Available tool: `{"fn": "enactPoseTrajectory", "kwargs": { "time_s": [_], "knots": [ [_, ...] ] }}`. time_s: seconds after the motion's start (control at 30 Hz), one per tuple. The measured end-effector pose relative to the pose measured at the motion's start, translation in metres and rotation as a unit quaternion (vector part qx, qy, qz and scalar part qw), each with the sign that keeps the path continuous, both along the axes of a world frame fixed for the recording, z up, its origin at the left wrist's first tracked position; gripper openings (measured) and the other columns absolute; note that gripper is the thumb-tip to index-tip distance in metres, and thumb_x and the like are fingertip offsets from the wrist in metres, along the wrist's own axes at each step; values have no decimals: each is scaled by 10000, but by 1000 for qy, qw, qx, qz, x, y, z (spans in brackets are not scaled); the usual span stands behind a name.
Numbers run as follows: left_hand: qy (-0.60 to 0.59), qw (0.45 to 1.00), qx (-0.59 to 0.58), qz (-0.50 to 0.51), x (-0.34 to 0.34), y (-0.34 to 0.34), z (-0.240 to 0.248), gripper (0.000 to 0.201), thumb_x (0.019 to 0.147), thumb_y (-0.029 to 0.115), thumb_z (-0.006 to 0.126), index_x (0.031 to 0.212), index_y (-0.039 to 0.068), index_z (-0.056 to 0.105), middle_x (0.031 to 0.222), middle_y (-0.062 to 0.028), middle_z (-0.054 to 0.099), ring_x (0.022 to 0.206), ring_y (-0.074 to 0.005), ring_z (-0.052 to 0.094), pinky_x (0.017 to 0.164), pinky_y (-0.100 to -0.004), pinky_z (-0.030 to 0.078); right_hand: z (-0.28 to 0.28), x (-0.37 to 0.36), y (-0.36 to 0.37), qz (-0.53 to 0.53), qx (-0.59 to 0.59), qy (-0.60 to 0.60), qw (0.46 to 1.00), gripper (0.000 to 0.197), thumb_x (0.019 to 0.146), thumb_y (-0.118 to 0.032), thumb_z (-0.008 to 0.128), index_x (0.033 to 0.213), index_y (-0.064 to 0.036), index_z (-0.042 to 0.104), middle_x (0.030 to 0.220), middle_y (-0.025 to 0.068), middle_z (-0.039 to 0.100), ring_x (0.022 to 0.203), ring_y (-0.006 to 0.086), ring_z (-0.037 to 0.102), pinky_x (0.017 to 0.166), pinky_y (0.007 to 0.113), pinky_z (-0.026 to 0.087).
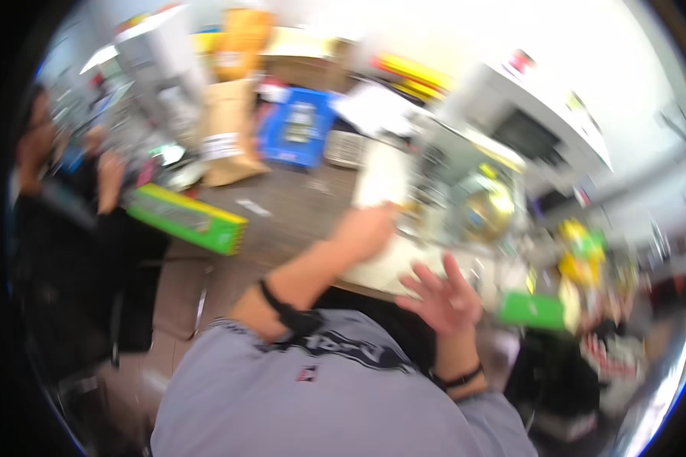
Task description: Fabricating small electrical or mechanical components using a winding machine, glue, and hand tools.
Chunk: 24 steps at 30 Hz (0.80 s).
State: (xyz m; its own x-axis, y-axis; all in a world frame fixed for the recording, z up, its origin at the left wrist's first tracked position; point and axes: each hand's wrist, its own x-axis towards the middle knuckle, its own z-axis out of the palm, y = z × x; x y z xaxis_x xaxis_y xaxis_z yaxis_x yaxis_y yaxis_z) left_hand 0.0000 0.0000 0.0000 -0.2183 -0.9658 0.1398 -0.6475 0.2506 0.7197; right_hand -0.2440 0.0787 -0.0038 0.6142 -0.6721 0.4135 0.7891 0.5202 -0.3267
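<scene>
The right hand (443, 298) spreads fingers wide near a glossy, rounded object (489, 207). I cannot tell if the left hand (364, 231), by a flat pale sheet (381, 171), grips

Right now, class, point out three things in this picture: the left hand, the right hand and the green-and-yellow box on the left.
left hand (366, 231): head view, middle of the hand
right hand (448, 301): head view, below the spread fingers
green-and-yellow box (184, 216): head view, its long side
</scene>
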Motion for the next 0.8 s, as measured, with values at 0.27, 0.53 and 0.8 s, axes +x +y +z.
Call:
{"fn": "enactPoseTrajectory", "kwargs": {
  "time_s": [0.27,0.53,0.8],
  "knots": [
    [633,696,299,-156,-40,25,22,642,897,-107,460,1523,26,410,1571,-198,417,1428,-346,449,1143,-469,431,1,-78,64,-160,29,31,986,826,867,-100,500,1640,-166,217,1659,257,217,1537,477,162,1206,665,182],
    [625,626,387,-261,-71,48,24,1330,700,991,360,1624,50,183,1648,-220,267,1505,-350,301,1211,-521,264,10,-71,62,-181,28,106,977,762,947,-320,477,1631,-101,222,1636,300,236,1530,486,180,1214,625,200],
    [518,733,359,-256,-71,57,20,692,942,113,503,1596,36,290,1622,-170,357,1491,-283,359,1198,-476,332,53,-37,58,-330,-221,419,817,624,909,-267,666,1462,-37,495,1512,248,467,1389,394,461,1137,507,365]
  ]
}}
